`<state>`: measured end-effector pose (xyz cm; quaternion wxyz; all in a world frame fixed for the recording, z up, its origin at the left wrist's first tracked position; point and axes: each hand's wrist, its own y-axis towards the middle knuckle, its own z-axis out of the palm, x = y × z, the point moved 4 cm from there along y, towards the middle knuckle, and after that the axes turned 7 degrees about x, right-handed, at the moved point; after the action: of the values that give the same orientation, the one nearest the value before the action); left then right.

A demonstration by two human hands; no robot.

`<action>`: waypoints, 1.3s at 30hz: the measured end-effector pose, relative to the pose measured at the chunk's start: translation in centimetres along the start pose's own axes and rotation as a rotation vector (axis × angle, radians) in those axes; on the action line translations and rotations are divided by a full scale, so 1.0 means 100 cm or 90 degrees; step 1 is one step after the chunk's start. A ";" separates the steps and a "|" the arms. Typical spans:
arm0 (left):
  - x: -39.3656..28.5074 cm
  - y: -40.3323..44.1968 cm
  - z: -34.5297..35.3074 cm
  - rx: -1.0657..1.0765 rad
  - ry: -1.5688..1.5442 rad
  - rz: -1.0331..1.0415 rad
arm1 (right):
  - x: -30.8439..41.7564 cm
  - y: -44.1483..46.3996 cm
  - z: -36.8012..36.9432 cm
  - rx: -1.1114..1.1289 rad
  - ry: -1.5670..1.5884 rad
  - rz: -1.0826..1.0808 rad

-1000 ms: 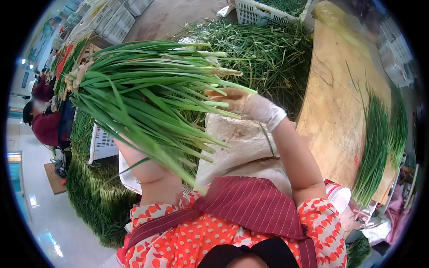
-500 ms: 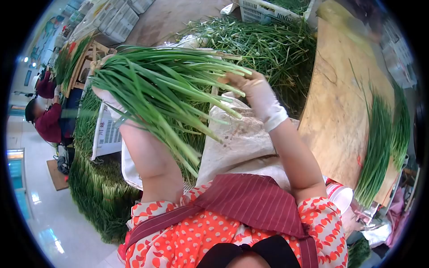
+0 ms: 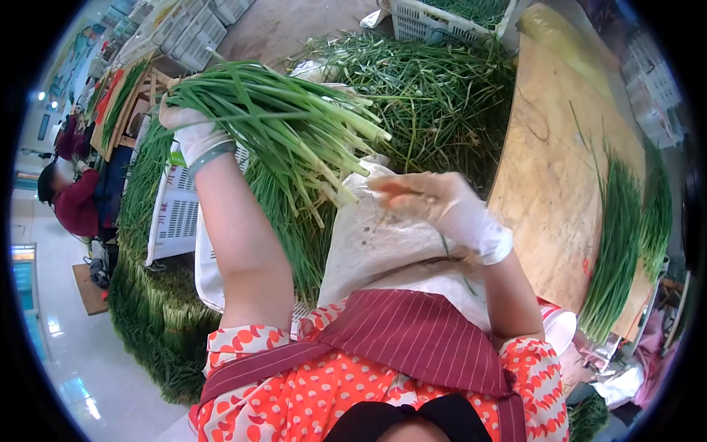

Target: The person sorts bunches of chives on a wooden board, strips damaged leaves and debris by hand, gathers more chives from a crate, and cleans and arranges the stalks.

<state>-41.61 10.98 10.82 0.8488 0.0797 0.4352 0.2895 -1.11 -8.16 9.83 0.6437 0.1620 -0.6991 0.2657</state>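
Note:
My left hand (image 3: 190, 127), in a whitish glove, grips a bunch of long green stalks (image 3: 283, 121) by its leafy end at the upper left. The pale stalk ends fan out toward the middle of the view. My right hand (image 3: 434, 206), gloved too, is just right of those ends and apart from them. Its fingers are bent and blurred, and whether anything small is between them is unclear. Below it lies a stained white sack (image 3: 379, 239) across my lap.
A loose heap of green stalks (image 3: 434, 96) lies ahead. At right, a wooden board (image 3: 549, 169) bears two sorted bunches (image 3: 617, 243). A white crate (image 3: 175, 214) and stacked bundles (image 3: 166, 324) are at left. A person in dark red (image 3: 77, 206) sits far left.
The bunch has been raised and turned, its pale ends now angled downward. My right hand has moved off the stalk ends, down toward me. The left wrist and its band now show.

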 end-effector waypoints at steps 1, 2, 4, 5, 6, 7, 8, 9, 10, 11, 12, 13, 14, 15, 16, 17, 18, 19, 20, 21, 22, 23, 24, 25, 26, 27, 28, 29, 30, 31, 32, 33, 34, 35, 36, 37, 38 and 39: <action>-0.003 0.005 -0.001 0.069 0.248 0.082 | 0.001 0.003 0.011 0.050 0.040 -0.032; 0.003 0.012 -0.007 0.080 0.289 0.074 | 0.001 0.008 0.019 0.050 0.040 -0.031; 0.004 0.010 0.009 0.102 0.370 0.061 | 0.005 0.019 0.031 0.022 0.127 -0.072; 0.007 0.002 0.016 -0.009 0.223 0.013 | 0.004 0.027 0.035 0.005 0.155 -0.074; 0.006 -0.006 0.024 -0.070 0.141 -0.029 | 0.006 0.033 0.037 0.006 0.155 -0.076; 0.006 -0.014 0.032 -0.137 0.054 -0.061 | 0.006 0.039 0.037 -0.014 0.201 -0.057; 0.005 -0.014 0.031 -0.137 0.055 -0.061 | 0.006 0.044 0.036 -0.035 0.247 -0.037; 0.007 -0.013 0.029 -0.130 0.006 -0.088 | 0.007 0.048 0.034 -0.052 0.264 -0.064; 0.010 -0.013 0.027 -0.123 -0.042 -0.116 | 0.005 0.051 0.032 -0.053 0.265 -0.064; 0.011 -0.011 0.025 -0.108 -0.063 -0.118 | 0.002 0.053 0.030 -0.059 0.211 -0.053; 0.011 -0.011 0.022 -0.109 -0.063 -0.119 | 0.000 0.054 0.030 -0.063 0.158 -0.041; 0.010 -0.009 0.021 -0.076 -0.045 -0.117 | 0.002 0.053 0.030 -0.063 0.158 -0.041; 0.009 -0.008 0.019 -0.045 -0.027 -0.113 | 0.008 0.050 0.032 -0.038 0.221 -0.050; 0.006 -0.010 0.025 -0.047 -0.027 -0.112 | 0.011 0.049 0.033 -0.014 0.283 -0.058; 0.003 -0.014 0.035 -0.081 -0.041 -0.110 | 0.010 0.052 0.034 -0.012 0.283 -0.058; 0.002 -0.017 0.040 -0.114 -0.055 -0.108 | 0.008 0.056 0.035 -0.001 0.251 -0.036; 0.003 -0.014 0.037 -0.114 -0.055 -0.108 | 0.006 0.058 0.035 0.009 0.219 -0.015; 0.005 -0.008 0.032 -0.108 -0.059 -0.099 | 0.007 0.057 0.035 0.010 0.219 -0.015; 0.006 -0.002 0.027 -0.102 -0.062 -0.089 | 0.010 0.055 0.031 -0.039 0.176 -0.024; 0.007 0.008 0.013 -0.103 -0.061 -0.087 | 0.014 0.052 0.025 -0.087 0.134 -0.035; 0.008 0.017 0.002 -0.078 -0.069 -0.093 | 0.018 0.048 0.015 -0.087 0.065 -0.064; 0.010 0.024 -0.010 -0.055 -0.076 -0.101 | 0.017 0.040 0.000 -0.090 0.044 -0.048; 0.007 0.022 -0.009 -0.056 -0.076 -0.100 | 0.015 0.031 -0.017 -0.093 0.021 -0.033; 0.001 0.017 -0.004 -0.107 -0.092 -0.093 | 0.011 0.021 -0.040 -0.146 -0.034 0.004; -0.006 0.010 0.003 -0.158 -0.108 -0.087 | 0.006 0.011 -0.062 -0.199 -0.089 0.041; -0.015 -0.006 0.028 -0.162 -0.108 -0.085 | -0.003 0.002 -0.084 -0.293 -0.098 0.032; -0.027 -0.031 0.061 -0.220 0.003 -0.116 | -0.029 -0.004 -0.118 -0.357 -0.083 0.045; -0.033 -0.045 0.076 -0.277 0.114 -0.148 | -0.059 -0.009 -0.152 -0.465 -0.161 0.025; -0.027 -0.033 0.057 -0.279 0.113 -0.147 | -0.076 -0.013 -0.171 -0.575 -0.238 0.001; -0.015 -0.006 0.023 -0.238 0.041 -0.104 | -0.066 -0.011 -0.164 -0.574 -0.241 -0.001; -0.007 0.013 0.000 -0.196 -0.031 -0.061 | -0.037 -0.007 -0.142 -0.573 -0.450 -0.039; -0.003 0.019 -0.005 -0.136 -0.069 -0.067 | -0.012 -0.001 -0.113 -0.562 -0.658 -0.077; -0.004 0.018 -0.004 -0.137 -0.067 -0.067 | -0.010 0.010 -0.087 -0.405 -0.356 -0.027; -0.002 0.014 0.002 -0.154 -0.062 -0.080 | -0.007 0.028 -0.058 -0.225 -0.198 -0.072; 0.000 0.011 0.009 -0.169 -0.059 -0.093 | 0.008 0.037 -0.024 -0.084 -0.064 -0.006; 0.000 0.004 0.019 -0.175 -0.082 -0.102 | 0.020 0.049 -0.003 -0.076 -0.024 0.035; 0.002 0.006 0.017 -0.173 -0.082 -0.103 | 0.025 0.057 0.012 -0.067 0.016 0.076; 0.004 0.009 0.013 -0.159 -0.136 -0.100 | 0.022 0.065 0.018 -0.067 0.018 0.074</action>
<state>-40.81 12.08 11.69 0.9136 -0.0301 0.3077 0.2641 -6.54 -3.76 10.88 0.6445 0.0833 -0.7113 0.2679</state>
